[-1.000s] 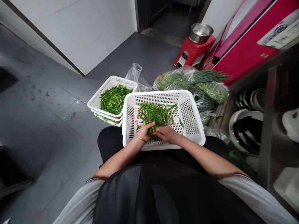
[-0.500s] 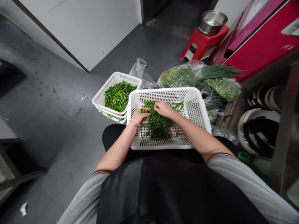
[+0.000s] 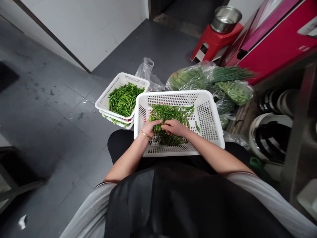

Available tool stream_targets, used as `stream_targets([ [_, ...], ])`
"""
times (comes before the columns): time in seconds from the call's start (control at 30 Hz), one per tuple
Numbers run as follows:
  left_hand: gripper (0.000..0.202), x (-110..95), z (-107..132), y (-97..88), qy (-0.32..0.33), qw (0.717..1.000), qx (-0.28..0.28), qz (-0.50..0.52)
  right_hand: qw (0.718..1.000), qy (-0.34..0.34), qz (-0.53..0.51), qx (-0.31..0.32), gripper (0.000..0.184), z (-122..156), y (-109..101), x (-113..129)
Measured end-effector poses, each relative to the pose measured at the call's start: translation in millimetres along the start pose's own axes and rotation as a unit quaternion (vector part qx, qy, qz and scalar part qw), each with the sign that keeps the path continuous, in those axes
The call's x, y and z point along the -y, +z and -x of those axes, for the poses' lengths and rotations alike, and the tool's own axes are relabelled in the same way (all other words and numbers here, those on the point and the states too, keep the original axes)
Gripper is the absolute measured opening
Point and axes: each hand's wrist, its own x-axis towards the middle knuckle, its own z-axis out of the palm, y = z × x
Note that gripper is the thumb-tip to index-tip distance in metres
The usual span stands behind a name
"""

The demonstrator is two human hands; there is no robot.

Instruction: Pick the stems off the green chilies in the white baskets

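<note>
A white perforated basket (image 3: 208, 115) rests on my lap and holds a heap of green chili peppers (image 3: 173, 114). My left hand (image 3: 151, 128), with a gold bracelet at the wrist, is closed round a small bunch of peppers near the basket's front. My right hand (image 3: 174, 127) sits beside it, fingers curled on a pepper, the two hands touching over the heap.
On the floor to the left stands a stack of smaller white baskets (image 3: 111, 92), the top one full of green peppers (image 3: 123, 99). Plastic bags of greens (image 3: 223, 86) lie behind. A red stool (image 3: 213, 43) carries a steel bowl (image 3: 225, 18). Shelves with dishes are on the right.
Both hands have pulled back from the far side of the heap toward the basket's front and come together. The view shifted slightly.
</note>
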Motion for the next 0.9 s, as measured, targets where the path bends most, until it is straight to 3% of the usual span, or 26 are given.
stream_targets([
  [0.1,0.034,-1.0,9.4,-1.7,-0.037,0.999,0.026,-0.017,0.994,-0.068,0.088,0.015,0.031,13.4,-2.3,7.6],
  [0.17,0.031,-3.4,16.9,-6.9,-0.087,0.994,0.058,-0.035,0.971,-0.136,0.178,0.084,0.032,24.3,-7.5,9.7],
  [0.2,0.030,-4.9,20.5,-10.9,-0.101,0.992,0.067,-0.037,0.952,-0.147,0.228,0.139,0.032,28.6,-10.5,9.2],
  [0.27,0.026,-8.8,26.8,-20.2,-0.095,0.994,0.057,-0.024,0.911,-0.100,0.340,0.212,0.024,30.7,-15.4,4.8],
  [0.3,0.024,-11.1,29.3,-24.7,-0.082,0.996,0.044,-0.011,0.892,-0.063,0.399,0.205,0.021,27.6,-16.4,1.2],
  [0.37,0.020,-16.4,32.8,-31.9,-0.054,0.998,0.020,0.009,0.863,-0.023,0.487,0.130,0.032,13.1,-14.2,-7.2],
  [0.43,0.019,-21.2,34.8,-35.6,-0.031,0.999,0.010,0.010,0.848,-0.040,0.524,0.071,0.037,-7.9,-7.6,-14.6],
  [0.5,0.022,-23.9,35.4,-36.4,-0.019,1.000,0.008,-0.006,0.840,-0.057,0.535,0.077,0.035,-27.3,-1.3,-18.8],
  [0.6,0.028,-21.3,32.9,-34.7,-0.006,0.999,-0.009,-0.035,0.858,-0.045,0.508,0.069,0.028,-38.3,-2.4,-17.6],
  [0.7,0.029,-10.5,26.5,-28.2,0.010,0.998,-0.018,-0.062,0.931,-0.051,0.362,-0.013,0.022,-26.3,-12.3,-7.0],
  [0.77,0.030,-1.4,22.2,-20.3,0.015,0.997,-0.002,-0.072,0.964,-0.073,0.252,-0.046,0.021,-13.6,-15.6,4.1],
  [0.83,0.031,6.0,19.9,-12.4,0.010,0.997,0.025,-0.074,0.966,-0.106,0.221,-0.075,0.023,-4.6,-14.0,14.7],
  [0.9,0.030,9.2,21.0,-8.6,-0.007,0.997,0.044,-0.064,0.946,-0.132,0.272,-0.115,0.028,-3.5,-10.0,20.5],
])
